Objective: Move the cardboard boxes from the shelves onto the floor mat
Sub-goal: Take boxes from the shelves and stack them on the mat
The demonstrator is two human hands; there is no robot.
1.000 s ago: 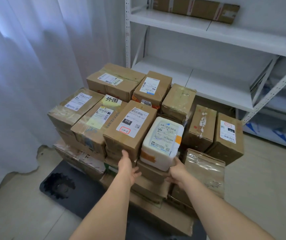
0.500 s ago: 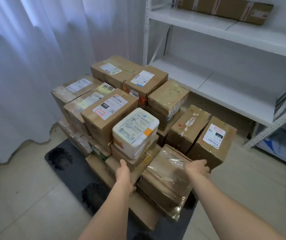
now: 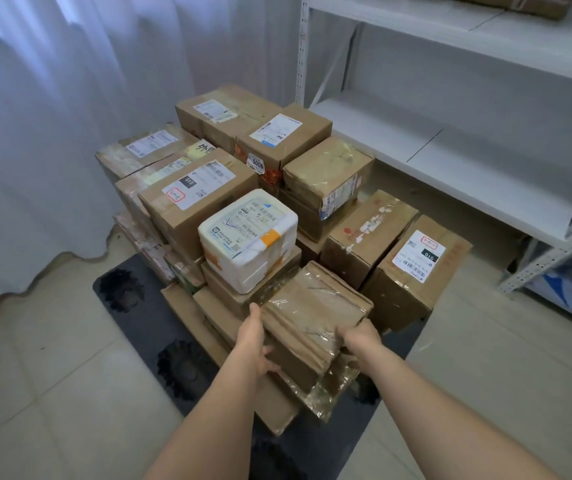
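Tape-wrapped cardboard box [image 3: 315,323] at lower centre of the frame atop the front of the box stack [image 3: 243,202] on the dark floor mat [image 3: 122,292], left hand [image 3: 255,348] grasping its left side, right hand [image 3: 360,341] gripping its near right corner, white shelves [image 3: 451,150] at upper right

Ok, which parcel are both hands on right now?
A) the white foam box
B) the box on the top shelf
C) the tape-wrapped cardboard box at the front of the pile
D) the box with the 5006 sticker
C: the left hand and right hand grip opposite sides of the tape-wrapped cardboard box at the front of the pile.
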